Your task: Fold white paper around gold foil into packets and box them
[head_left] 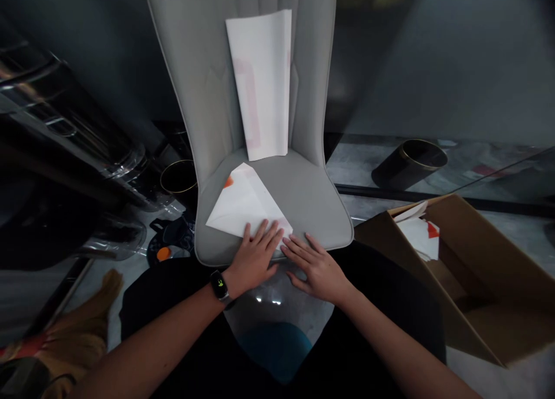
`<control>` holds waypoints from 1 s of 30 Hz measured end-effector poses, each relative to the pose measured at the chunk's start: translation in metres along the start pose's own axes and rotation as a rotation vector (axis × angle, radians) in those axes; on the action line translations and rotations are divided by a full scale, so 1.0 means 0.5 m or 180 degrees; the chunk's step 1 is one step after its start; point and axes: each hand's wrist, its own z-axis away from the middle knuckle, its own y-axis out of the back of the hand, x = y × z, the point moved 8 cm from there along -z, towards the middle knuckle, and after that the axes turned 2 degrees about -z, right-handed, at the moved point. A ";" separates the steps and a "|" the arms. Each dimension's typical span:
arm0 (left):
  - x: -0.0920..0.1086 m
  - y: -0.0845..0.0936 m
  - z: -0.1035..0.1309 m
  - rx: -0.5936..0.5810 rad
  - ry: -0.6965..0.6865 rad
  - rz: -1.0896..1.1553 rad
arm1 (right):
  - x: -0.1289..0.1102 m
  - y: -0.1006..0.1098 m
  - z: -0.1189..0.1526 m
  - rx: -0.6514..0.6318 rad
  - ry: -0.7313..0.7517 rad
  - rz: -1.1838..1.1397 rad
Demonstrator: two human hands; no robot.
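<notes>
here's the folded paper [247, 199] on the chair [312, 196], seemingly light and easily creased, left hand [255, 254] spread flat on it, right hand [318, 272] open at its corner, neither gripping, best pinched by the edges!

Pretty dim room tbh, with a dark grey wall [451, 81] behind a grey padded chair [310, 196]. The floor [247, 313] is pale and glossy, with a couple of bright light spots [259, 299] on it.
</notes>
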 end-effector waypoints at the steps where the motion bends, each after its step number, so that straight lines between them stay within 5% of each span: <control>1: 0.000 0.000 0.001 0.0016 0.0005 0.0011 | 0.001 0.000 0.002 0.0002 -0.0013 -0.0027; 8: -0.007 0.001 0.004 0.0209 0.0064 0.0007 | 0.009 0.002 0.005 0.0038 -0.0066 -0.0127; 14: -0.008 -0.005 0.004 0.0126 0.0051 -0.0033 | 0.119 0.039 -0.050 0.0521 -0.1062 -0.0501; 17: -0.006 -0.005 0.008 0.0182 0.0033 -0.0047 | 0.155 0.015 -0.080 0.0411 -0.1534 -0.0557; 21: -0.011 -0.005 0.014 0.0169 -0.0031 0.0077 | 0.155 -0.019 -0.101 0.0491 -0.1608 -0.0742; 30: -0.051 0.056 0.027 0.0645 0.0350 0.0968 | 0.139 -0.023 -0.114 0.0655 -0.2143 -0.3043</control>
